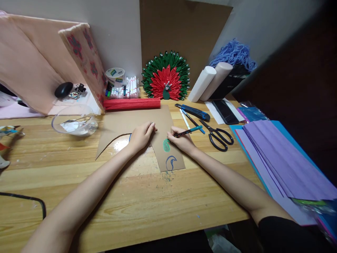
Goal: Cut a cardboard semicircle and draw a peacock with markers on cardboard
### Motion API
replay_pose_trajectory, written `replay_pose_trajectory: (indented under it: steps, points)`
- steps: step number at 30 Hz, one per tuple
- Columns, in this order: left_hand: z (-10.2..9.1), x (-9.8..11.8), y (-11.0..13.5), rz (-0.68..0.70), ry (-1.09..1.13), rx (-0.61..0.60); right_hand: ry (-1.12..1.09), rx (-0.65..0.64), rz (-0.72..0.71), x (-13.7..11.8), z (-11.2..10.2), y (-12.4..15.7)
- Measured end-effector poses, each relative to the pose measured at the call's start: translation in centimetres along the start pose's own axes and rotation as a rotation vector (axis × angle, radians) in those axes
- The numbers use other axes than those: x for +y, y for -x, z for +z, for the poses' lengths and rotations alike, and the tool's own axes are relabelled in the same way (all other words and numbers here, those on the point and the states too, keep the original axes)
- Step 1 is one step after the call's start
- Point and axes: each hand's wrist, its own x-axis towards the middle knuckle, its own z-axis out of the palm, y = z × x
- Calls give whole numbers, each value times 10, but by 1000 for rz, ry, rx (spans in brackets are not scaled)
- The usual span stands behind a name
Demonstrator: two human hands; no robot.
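Note:
My right hand [181,141] is closed round a dark marker with a teal end [189,130]. The marker slants to the right, and its tip is hidden by the fingers. Below that hand, a green scribbled shape [166,145] and a blue crescent-like drawing [171,162] mark the brown cardboard [163,119]. My left hand [142,136] lies on the cardboard with curled fingers, thumb against forefinger; what they hold, if anything, cannot be made out. A bit of blue shows beside its left edge. The cardboard has a curved cut-out along its near side.
A blue utility knife [195,112], black-handled scissors [219,136] and two more pens lie to the right. Behind are a red paper roll [133,104] and a green-and-red peacock craft [166,77]. A clear bowl [75,121] stands left; purple paper [286,158] lies right.

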Motion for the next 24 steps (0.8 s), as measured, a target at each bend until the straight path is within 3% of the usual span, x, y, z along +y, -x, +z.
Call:
replay_pose_trajectory:
  steps: [7, 18, 24]
  points:
    - [0, 0, 1, 7, -5, 7, -104, 34, 76, -3, 1, 1]
    - [0, -2, 0, 20, -6, 7, -59, -120, -7, -8, 1, 3]
    - [0, -1, 0, 13, -7, 2, -64, -71, -6, -8, 1, 3]
